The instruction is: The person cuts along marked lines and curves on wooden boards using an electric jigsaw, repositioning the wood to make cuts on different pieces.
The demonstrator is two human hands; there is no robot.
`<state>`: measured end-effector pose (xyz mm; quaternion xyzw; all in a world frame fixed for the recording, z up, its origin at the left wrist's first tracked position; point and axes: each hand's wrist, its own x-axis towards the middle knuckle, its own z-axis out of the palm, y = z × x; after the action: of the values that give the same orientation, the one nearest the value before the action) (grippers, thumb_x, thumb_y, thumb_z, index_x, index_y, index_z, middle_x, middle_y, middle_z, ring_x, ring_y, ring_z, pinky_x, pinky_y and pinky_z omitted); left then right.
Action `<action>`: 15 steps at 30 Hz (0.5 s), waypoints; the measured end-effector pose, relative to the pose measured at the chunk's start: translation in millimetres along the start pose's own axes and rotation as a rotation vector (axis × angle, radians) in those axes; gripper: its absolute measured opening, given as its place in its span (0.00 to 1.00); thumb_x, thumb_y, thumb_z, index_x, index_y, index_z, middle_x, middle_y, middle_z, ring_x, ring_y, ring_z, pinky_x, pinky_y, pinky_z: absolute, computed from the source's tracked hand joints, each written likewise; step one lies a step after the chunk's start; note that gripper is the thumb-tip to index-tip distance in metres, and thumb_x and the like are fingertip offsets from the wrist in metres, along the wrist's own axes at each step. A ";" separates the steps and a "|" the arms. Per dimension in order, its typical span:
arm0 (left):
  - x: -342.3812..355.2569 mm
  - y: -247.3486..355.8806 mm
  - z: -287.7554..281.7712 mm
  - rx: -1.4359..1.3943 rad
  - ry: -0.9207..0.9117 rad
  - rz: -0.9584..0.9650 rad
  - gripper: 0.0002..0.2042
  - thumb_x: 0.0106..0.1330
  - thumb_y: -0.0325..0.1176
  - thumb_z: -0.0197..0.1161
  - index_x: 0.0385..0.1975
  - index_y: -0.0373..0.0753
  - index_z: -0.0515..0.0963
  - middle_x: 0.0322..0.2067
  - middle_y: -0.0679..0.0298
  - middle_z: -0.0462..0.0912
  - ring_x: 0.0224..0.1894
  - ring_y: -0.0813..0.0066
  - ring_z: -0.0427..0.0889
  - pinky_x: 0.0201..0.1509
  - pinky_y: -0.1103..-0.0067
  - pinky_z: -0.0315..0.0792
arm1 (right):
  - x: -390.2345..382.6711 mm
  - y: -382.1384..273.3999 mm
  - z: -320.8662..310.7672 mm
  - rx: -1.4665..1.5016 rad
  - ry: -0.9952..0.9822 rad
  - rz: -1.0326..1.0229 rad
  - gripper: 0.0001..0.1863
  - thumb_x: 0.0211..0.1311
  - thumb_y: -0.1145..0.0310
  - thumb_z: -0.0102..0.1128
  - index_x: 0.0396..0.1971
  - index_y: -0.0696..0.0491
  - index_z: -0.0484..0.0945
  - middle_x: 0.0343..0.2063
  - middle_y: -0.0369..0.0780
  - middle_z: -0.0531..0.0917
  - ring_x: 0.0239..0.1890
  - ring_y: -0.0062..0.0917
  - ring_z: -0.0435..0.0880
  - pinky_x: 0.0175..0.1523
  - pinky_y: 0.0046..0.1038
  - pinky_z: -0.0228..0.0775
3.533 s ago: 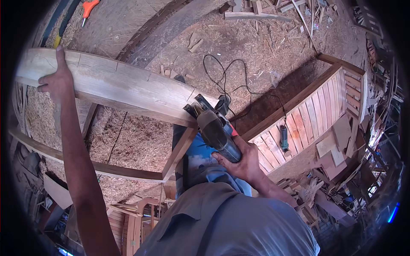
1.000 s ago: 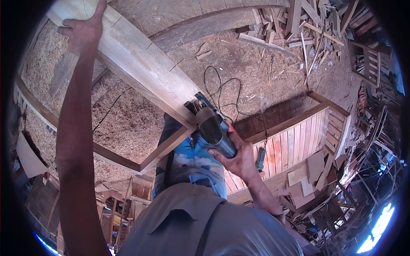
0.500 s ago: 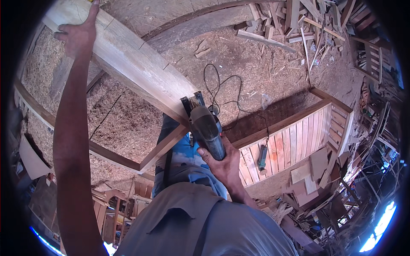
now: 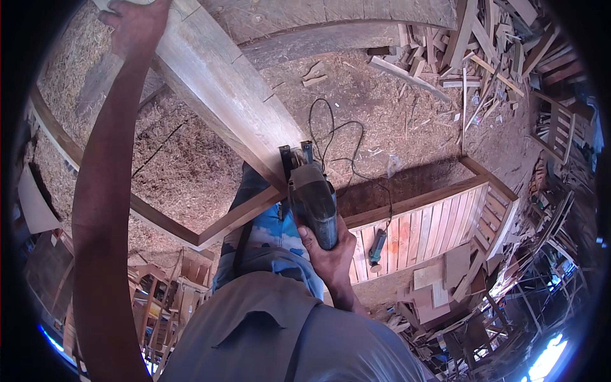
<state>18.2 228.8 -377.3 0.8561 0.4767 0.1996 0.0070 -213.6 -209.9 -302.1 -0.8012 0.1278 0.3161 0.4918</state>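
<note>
My right hand is wrapped around the rear body of a dark grey and blue jigsaw. The tool's forked metal shoe meets the near end of a long, pale wooden board. Short dark lines cross the board's right side at intervals. At its far end, my left hand grips the board by the edge, with the thumb stretched along the top and the other fingers bent. Part of that hand is cut off by the frame's upper rim. The jigsaw's body hides its blade.
A wooden frame corner juts out below the board. To the right, a slatted wooden panel carries a green angle grinder. A black cord loops across the sawdust-covered ground. Offcuts are heaped at the far right.
The view has shifted, so the board, jigsaw and my right hand sit slightly lower. My left hand appears higher, nearer the upper rim. Both hands keep their hold.
</note>
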 end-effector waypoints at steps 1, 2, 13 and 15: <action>-1.8 2.5 -0.4 -0.001 -0.004 0.001 0.64 0.60 0.77 0.63 0.82 0.30 0.45 0.83 0.40 0.42 0.73 0.31 0.69 0.74 0.52 0.69 | -0.5 1.4 0.5 0.027 0.021 0.006 0.22 0.61 0.60 0.83 0.47 0.58 0.84 0.30 0.44 0.91 0.33 0.24 0.91 0.40 0.31 0.82; -3.6 4.8 -1.0 -0.005 -0.002 0.002 0.64 0.60 0.77 0.63 0.82 0.30 0.45 0.83 0.39 0.43 0.73 0.31 0.69 0.74 0.52 0.69 | -0.6 0.6 0.6 0.026 0.024 0.008 0.22 0.61 0.60 0.83 0.47 0.58 0.84 0.30 0.44 0.91 0.33 0.24 0.91 0.40 0.31 0.82; -5.6 6.6 -6.6 -0.043 -0.056 0.010 0.64 0.60 0.77 0.64 0.82 0.30 0.47 0.82 0.38 0.44 0.72 0.32 0.71 0.73 0.52 0.70 | 7.2 -10.5 -6.0 0.010 -0.002 -0.008 0.21 0.61 0.62 0.83 0.45 0.59 0.84 0.27 0.43 0.89 0.30 0.22 0.89 0.37 0.30 0.82; -3.2 0.6 0.7 -0.017 0.029 0.042 0.63 0.60 0.76 0.65 0.82 0.30 0.48 0.82 0.37 0.45 0.72 0.32 0.71 0.73 0.52 0.70 | 6.7 -6.3 -6.3 -0.013 -0.008 -0.027 0.22 0.60 0.61 0.83 0.45 0.59 0.83 0.27 0.44 0.89 0.30 0.23 0.90 0.37 0.31 0.82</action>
<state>17.5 226.0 -378.8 0.8629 0.4568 0.2161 0.0030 -202.8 -211.7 -299.9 -0.8047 0.1127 0.3134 0.4914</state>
